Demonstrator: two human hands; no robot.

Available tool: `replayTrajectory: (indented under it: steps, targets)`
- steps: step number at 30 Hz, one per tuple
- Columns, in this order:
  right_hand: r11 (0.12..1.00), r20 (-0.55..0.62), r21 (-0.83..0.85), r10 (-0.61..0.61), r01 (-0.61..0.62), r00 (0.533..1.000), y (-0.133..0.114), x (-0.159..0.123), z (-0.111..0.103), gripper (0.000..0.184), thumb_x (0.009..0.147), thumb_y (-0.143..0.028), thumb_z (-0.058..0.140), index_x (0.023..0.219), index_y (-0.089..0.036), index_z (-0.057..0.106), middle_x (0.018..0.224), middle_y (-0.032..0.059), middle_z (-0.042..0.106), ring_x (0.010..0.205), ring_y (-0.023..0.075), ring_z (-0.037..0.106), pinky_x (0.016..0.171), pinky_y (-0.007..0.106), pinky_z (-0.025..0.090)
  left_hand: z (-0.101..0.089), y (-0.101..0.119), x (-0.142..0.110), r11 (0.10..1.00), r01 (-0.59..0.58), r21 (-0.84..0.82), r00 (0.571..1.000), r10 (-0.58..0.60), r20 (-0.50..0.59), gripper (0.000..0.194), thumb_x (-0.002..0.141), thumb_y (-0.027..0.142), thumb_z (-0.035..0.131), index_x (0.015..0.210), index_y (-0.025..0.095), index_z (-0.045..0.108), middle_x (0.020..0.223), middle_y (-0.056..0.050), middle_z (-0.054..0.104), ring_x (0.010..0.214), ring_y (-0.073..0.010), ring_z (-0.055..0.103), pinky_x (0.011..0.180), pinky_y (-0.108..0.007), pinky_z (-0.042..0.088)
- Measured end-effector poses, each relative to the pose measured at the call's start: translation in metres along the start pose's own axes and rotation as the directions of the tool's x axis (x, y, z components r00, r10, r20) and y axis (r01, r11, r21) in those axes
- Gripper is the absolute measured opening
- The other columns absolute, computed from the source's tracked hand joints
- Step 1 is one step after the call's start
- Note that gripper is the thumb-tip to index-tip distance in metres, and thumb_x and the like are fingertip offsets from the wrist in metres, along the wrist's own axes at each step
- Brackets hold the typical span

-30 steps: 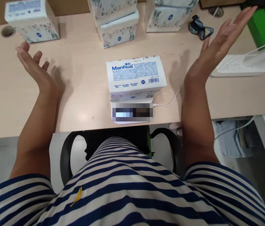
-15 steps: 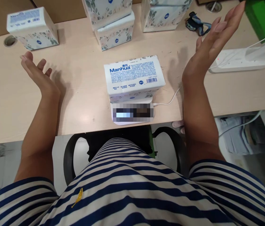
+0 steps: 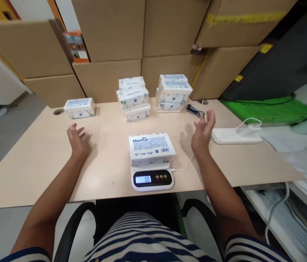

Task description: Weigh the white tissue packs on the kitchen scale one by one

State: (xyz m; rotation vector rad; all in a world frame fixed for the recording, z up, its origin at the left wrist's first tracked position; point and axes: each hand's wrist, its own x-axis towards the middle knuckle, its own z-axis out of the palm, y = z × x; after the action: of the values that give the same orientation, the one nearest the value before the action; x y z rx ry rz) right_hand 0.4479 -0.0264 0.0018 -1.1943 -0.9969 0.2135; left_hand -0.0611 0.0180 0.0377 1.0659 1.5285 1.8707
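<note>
A tissue pack (image 3: pixel 152 146) with a blue "Manhua" label lies on a white digital scale (image 3: pixel 153 185), whose lit display reads 0.0. To the left of the pack, my left hand (image 3: pixel 77 141) rests at the tabletop with nothing in it, its fingers apart and slightly bent. My right hand (image 3: pixel 204 134) is raised on the other side, empty, its fingers loosely curled and apart. Neither hand touches the pack or the scale. A white cable (image 3: pixel 183 169) runs from the scale's right side towards my right wrist.
Stacked tissue packs (image 3: pixel 133 99) stand at the back, beside another stack (image 3: pixel 173 94). A single pack (image 3: pixel 79 108) sits at the back left. Cardboard boxes (image 3: pixel 108 78) wall off the rear. On the right are a power strip (image 3: pixel 236 135) and a dark strap-like item (image 3: pixel 195 110).
The view has tilted up, bringing the cardboard boxes into sight. My right fingers look more curled than before. The pack stays on the scale.
</note>
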Motion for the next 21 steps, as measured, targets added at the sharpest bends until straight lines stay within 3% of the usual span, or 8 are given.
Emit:
replayTrajectory:
  steps: [7, 12, 15, 18, 21]
  targets:
    - [1.000, -0.002, -0.005, -0.011, 0.011, 1.000, -0.011, -0.005, 0.007, 0.099, 0.097, -0.097, 0.048, 0.172, -0.032, 0.043, 0.182, 0.0206, 0.039, 0.163, 0.0400, 0.055, 0.132, 0.072, 0.043, -0.003, -0.003, 0.007, 0.999, -0.027, -0.046, 0.999, 0.026, -0.024, 0.049, 0.101, 0.076, 0.059, 0.117, 0.029, 0.060, 0.141, -0.013, 0.064, 0.122, -0.0273, 0.074, 0.093, -0.041, 0.060]
    - [1.000, 0.013, -0.014, -0.001, 0.001, 1.000, -0.009, -0.001, 0.005, 0.101, 0.096, -0.098, 0.047, 0.172, -0.033, 0.040, 0.183, 0.0204, 0.036, 0.164, 0.0387, 0.054, 0.132, 0.071, 0.044, -0.002, -0.006, 0.008, 0.996, -0.028, -0.083, 1.000, 0.027, -0.011, 0.034, 0.110, 0.061, 0.057, 0.114, 0.028, 0.063, 0.137, -0.012, 0.066, 0.116, -0.0236, 0.073, 0.092, -0.037, 0.058]
    - [1.000, 0.016, -0.016, -0.002, 0.002, 1.000, -0.009, -0.001, 0.004, 0.100, 0.096, -0.098, 0.046, 0.173, -0.034, 0.039, 0.184, 0.0201, 0.034, 0.164, 0.0388, 0.054, 0.132, 0.071, 0.043, 0.001, -0.006, 0.006, 0.996, 0.020, -0.089, 1.000, -0.019, 0.010, 0.031, 0.117, 0.052, 0.047, 0.117, 0.025, 0.061, 0.142, -0.011, 0.068, 0.113, -0.0198, 0.072, 0.094, -0.033, 0.058]
    - [1.000, 0.023, -0.008, -0.006, 0.006, 1.000, -0.012, -0.004, 0.005, 0.101, 0.096, -0.098, 0.047, 0.174, -0.034, 0.039, 0.184, 0.0207, 0.035, 0.164, 0.0392, 0.055, 0.133, 0.070, 0.043, 0.019, -0.006, 0.009, 0.989, 0.133, -0.068, 0.987, -0.127, 0.094, 0.037, 0.120, 0.050, 0.035, 0.123, 0.024, 0.061, 0.152, -0.014, 0.067, 0.121, -0.0208, 0.072, 0.101, -0.034, 0.057]
    - [1.000, 0.036, 0.003, 0.001, -0.001, 0.999, -0.018, -0.008, 0.008, 0.098, 0.097, -0.095, 0.051, 0.174, -0.035, 0.041, 0.183, 0.0203, 0.038, 0.163, 0.0396, 0.057, 0.132, 0.070, 0.044, 0.064, -0.003, 0.024, 0.968, 0.249, -0.037, 0.933, -0.230, 0.278, 0.052, 0.120, 0.063, 0.032, 0.133, 0.024, 0.063, 0.171, -0.018, 0.057, 0.147, -0.0290, 0.064, 0.114, -0.041, 0.056]
